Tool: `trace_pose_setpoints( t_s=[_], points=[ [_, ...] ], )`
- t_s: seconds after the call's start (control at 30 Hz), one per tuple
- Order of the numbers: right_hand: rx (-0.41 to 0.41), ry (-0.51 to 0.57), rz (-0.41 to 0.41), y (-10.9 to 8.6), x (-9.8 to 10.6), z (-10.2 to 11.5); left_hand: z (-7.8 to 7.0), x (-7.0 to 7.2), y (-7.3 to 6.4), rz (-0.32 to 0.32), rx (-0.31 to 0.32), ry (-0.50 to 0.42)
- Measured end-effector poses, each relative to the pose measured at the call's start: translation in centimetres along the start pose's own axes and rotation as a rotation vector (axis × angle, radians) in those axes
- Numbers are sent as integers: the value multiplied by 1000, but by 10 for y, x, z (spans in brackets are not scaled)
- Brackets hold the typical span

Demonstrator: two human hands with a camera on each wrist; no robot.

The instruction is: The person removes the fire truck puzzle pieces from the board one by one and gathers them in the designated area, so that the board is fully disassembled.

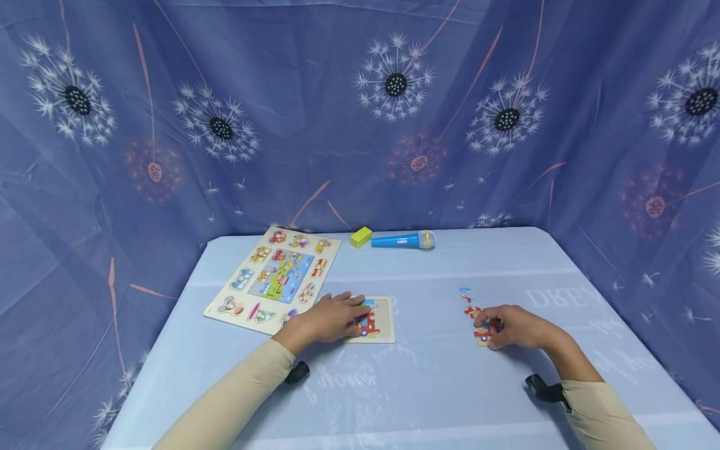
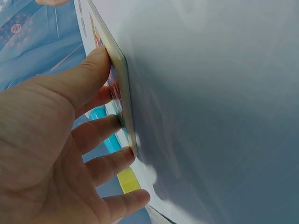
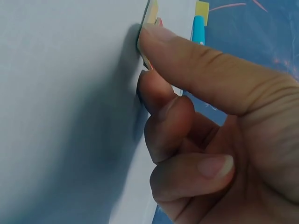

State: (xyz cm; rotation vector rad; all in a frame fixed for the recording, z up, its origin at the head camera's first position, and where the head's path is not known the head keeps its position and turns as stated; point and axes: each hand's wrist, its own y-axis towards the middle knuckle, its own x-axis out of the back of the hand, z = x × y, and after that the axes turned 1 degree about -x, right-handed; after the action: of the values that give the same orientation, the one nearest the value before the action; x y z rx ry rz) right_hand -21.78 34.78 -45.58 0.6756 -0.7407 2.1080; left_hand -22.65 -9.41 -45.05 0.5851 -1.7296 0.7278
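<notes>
My left hand (image 1: 337, 317) lies over a small framed puzzle board (image 1: 384, 337). Its fingers are spread and fairly straight, with thumb and fingertips touching the board's face and edge in the left wrist view. A red and blue picture shows in the frame, partly covered by the fingers. Over on the right, my right hand (image 1: 519, 326) pinches a puzzle piece (image 1: 481, 337) between thumb and curled fingers at the table surface. The hand hides part of this piece. Just beyond it lie a red puzzle piece (image 1: 471, 311) and a small blue and white piece (image 1: 465, 292).
A larger wooden peg puzzle (image 1: 287, 275) with vehicle pictures lies at the back left, close to my left hand. Along the back edge sit a yellow-green block (image 1: 361, 237) and a blue toy microphone (image 1: 402, 240). Patterned blue curtain (image 1: 315, 112) surrounds the table.
</notes>
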Motion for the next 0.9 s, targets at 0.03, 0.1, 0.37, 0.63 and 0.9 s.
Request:
trace_pose_setpoints(
  t_s=[0.03, 0.1, 0.37, 0.63, 0.9],
  points=[
    [1, -6, -5, 0, 0, 0, 0, 0, 0, 0, 0, -1],
    [2, -12, -12, 0, 0, 1, 0, 0, 1, -4, 1, -3],
    [-5, -34, -6, -2, 4, 9, 1, -1, 2, 7, 16, -11],
    [56, -87, -45, 12, 11, 25, 1, -4, 1, 2, 20, -4],
    [27, 19, -157, 46, 1, 54, 1, -4, 1, -2, 23, -3]
  ],
)
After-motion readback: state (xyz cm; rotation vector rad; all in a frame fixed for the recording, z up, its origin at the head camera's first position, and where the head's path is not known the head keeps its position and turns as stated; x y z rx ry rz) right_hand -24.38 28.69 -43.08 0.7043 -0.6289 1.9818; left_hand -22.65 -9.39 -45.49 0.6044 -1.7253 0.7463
